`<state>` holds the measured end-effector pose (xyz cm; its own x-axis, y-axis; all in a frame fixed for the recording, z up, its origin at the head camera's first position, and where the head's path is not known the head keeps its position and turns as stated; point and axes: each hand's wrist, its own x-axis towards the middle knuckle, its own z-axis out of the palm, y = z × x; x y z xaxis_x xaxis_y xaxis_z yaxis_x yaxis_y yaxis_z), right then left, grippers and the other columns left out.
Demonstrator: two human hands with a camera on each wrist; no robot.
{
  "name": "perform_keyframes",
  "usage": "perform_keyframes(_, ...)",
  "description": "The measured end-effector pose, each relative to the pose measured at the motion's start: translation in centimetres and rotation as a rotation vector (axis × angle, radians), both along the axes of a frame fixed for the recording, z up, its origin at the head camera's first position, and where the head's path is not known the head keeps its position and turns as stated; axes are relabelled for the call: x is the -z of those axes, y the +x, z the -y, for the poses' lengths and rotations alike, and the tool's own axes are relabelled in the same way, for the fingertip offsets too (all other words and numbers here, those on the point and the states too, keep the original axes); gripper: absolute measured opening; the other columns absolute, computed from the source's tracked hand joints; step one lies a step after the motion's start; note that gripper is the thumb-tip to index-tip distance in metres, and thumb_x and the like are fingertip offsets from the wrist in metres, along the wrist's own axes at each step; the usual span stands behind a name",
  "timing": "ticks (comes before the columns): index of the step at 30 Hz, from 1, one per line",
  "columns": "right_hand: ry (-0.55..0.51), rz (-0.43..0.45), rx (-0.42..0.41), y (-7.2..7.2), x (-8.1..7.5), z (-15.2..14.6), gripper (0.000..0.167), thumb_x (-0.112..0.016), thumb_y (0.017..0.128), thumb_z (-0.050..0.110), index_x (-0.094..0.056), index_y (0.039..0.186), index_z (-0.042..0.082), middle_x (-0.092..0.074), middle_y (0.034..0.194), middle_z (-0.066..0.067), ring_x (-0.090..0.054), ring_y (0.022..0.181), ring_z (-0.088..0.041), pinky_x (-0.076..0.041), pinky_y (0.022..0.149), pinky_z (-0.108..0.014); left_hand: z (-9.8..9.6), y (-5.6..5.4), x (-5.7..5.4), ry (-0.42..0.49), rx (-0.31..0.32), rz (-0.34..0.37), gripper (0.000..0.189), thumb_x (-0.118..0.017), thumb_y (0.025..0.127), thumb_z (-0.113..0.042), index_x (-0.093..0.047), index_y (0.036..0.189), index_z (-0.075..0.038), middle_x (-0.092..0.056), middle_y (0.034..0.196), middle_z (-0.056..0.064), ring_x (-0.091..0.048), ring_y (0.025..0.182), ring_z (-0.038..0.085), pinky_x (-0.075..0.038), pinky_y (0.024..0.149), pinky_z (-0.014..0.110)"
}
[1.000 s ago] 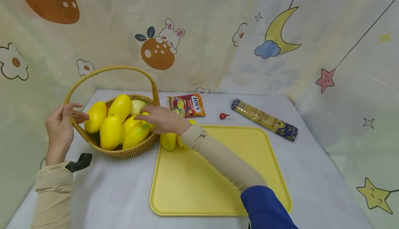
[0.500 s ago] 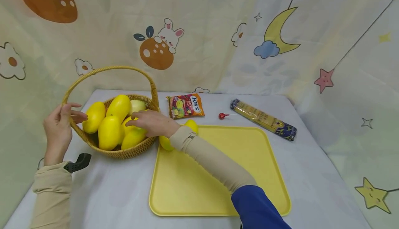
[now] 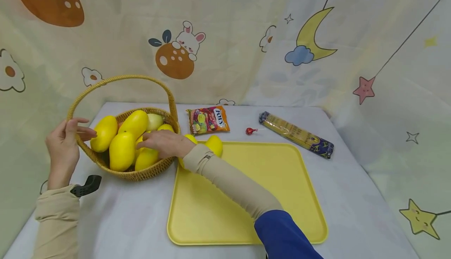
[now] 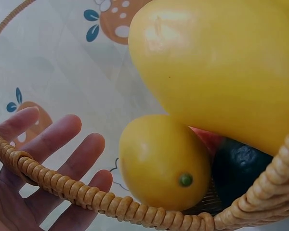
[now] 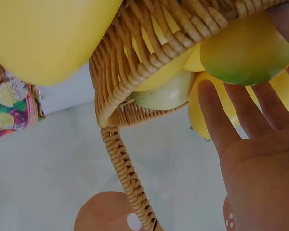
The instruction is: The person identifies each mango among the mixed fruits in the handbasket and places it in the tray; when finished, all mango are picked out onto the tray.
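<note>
A wicker basket (image 3: pixel 141 176) with a tall arched handle (image 3: pixel 123 77) stands at the left, heaped with yellow mangoes (image 3: pixel 122 151). My left hand (image 3: pixel 64 149) is at its left side where the handle meets the rim; the fingers stretch loosely past the rim, apart from the nearest mango (image 4: pixel 164 161). Inside the basket, my right hand (image 3: pixel 168 142) has its thumb and fingers on opposite sides of a green-tinged mango (image 5: pixel 253 50); its middle and ring fingertips are hidden by the fruit. A pale green fruit (image 5: pixel 166 91) lies behind it. Deeper down is a dark green thing (image 4: pixel 238 166).
A yellow tray (image 3: pixel 243 204) lies right of the basket, with a mango (image 3: pixel 214 145) and other yellow fruit at its back left corner. Behind are a FOX'S candy bag (image 3: pixel 208 120), a red lollipop (image 3: pixel 250 131) and a long noodle packet (image 3: pixel 296 133).
My right hand has moved left and slightly down, from the basket's right rim onto the mango at the front right. The left hand stays in place. The view has shifted slightly.
</note>
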<state>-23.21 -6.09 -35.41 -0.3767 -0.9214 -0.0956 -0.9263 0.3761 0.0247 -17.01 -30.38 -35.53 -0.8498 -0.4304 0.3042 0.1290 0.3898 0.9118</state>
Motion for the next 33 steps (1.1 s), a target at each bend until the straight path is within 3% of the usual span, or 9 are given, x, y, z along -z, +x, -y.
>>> perform_keyframes(5, -0.009, 0.096, -0.016, 0.1, 0.3, -0.1, 0.054, -0.062, 0.089, -0.001, -0.052, 0.138, 0.020, -0.056, 0.129, 0.001, -0.052, 0.106, -0.011, -0.044, 0.089, -0.017, 0.0, 0.1, 0.0, 0.004, 0.005, -0.002, 0.031, -0.043, 0.101, -0.035, -0.065, 0.108, -0.015, -0.065, 0.072, -0.019, -0.064, 0.069, -0.005, -0.047, 0.072, 0.004)
perform_keyframes(10, -0.025, 0.087, -0.045, 0.1, 0.4, -0.4, 0.050, -0.061, 0.090, 0.000, -0.052, 0.136, 0.018, -0.057, 0.130, 0.001, -0.053, 0.108, -0.011, -0.041, 0.094, -0.016, -0.1, 0.2, -0.1, 0.013, 0.005, -0.002, 0.030, -0.043, 0.101, -0.034, -0.065, 0.108, -0.014, -0.065, 0.071, -0.018, -0.064, 0.068, -0.005, -0.048, 0.071, 0.005)
perform_keyframes(20, -0.042, 0.059, 0.000, 0.0, -0.7, -1.6, 0.052, -0.066, 0.088, 0.003, -0.054, 0.135, 0.021, -0.054, 0.128, 0.001, -0.052, 0.109, -0.012, -0.044, 0.092, -0.020, -0.1, 0.2, -0.1, -0.004, 0.001, -0.010, 0.028, -0.043, 0.102, -0.034, -0.065, 0.106, -0.017, -0.065, 0.071, -0.019, -0.064, 0.068, -0.005, -0.048, 0.070, 0.005)
perform_keyframes(33, -0.205, 0.050, 0.088, -1.6, -4.2, -9.4, 0.049, -0.071, 0.087, 0.011, -0.055, 0.133, 0.019, -0.053, 0.131, -0.002, -0.051, 0.118, -0.016, -0.042, 0.101, -0.025, 0.0, 0.1, -0.1, -0.016, 0.003, -0.010, 0.027, -0.042, 0.102, -0.034, -0.065, 0.104, -0.020, -0.065, 0.070, -0.020, -0.063, 0.068, -0.006, -0.047, 0.070, 0.004)
